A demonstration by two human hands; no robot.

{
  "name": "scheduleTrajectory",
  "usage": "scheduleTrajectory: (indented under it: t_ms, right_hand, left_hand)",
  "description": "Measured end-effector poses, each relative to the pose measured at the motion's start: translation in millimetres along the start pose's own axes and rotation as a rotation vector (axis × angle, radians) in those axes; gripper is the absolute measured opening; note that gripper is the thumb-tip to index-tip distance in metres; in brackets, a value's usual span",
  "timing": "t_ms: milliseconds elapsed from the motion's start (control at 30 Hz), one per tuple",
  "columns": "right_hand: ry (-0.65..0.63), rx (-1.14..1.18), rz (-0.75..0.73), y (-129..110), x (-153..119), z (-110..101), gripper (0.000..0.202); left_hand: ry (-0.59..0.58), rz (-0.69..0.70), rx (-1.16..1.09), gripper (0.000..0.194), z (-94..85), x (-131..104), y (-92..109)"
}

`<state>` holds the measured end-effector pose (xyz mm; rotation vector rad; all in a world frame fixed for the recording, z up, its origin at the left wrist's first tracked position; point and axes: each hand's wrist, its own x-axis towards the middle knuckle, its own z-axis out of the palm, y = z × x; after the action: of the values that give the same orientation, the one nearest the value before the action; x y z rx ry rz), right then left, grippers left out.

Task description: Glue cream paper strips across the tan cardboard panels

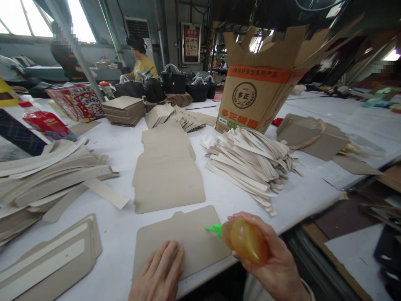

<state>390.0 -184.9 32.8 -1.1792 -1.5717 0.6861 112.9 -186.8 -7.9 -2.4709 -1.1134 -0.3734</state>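
Head view: bottle angled over the board, your free hand flat on it

The grey board (197,238) lies at the lower centre of the frame, near the table (117,234) edge. Your left hand (161,271) rests on its lower left part, fingers extended and grasping nothing. Your right hand (275,263) is wrapped around the amber squeeze bottle (246,242), its green nozzle (214,229) pointing left over the board's right side; whether the tip touches, you can't tell from here. No bead of liquid can be made out.

This looks like the point of lining up the nozzle, with the other hand steadying the board. From here, a move along the surface would call for a low tip, an even squeeze and a still board. The loose strips (250,161) lie right of centre, beyond your right hand; more boards (169,179) lie just above yours.
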Motion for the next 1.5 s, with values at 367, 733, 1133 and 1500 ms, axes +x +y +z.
scheduleTrajectory:
  t_ms: [367,733,1133,1500]
  right_hand:
    - [0.055,-0.053,0.009,1,-2,-7,0.061]
    - [0.081,0.035,0.081,-1,-16,1,0.062]
    - [0.289,0.961,0.709,-22,33,57,0.026]
    - [-0.058,0.207,0.255,-37,14,95,0.06]
  left_hand:
    - [0.014,-0.024,-0.008,0.034,-0.4,0,2]
    - [0.001,-0.016,-0.037,0.033,-3.1,-1,2]
    - [-0.116,-0.16,0.037,0.037,-8.8,-12,39]
    - [-0.016,-0.122,0.084,0.037,-15.9,-11,39]
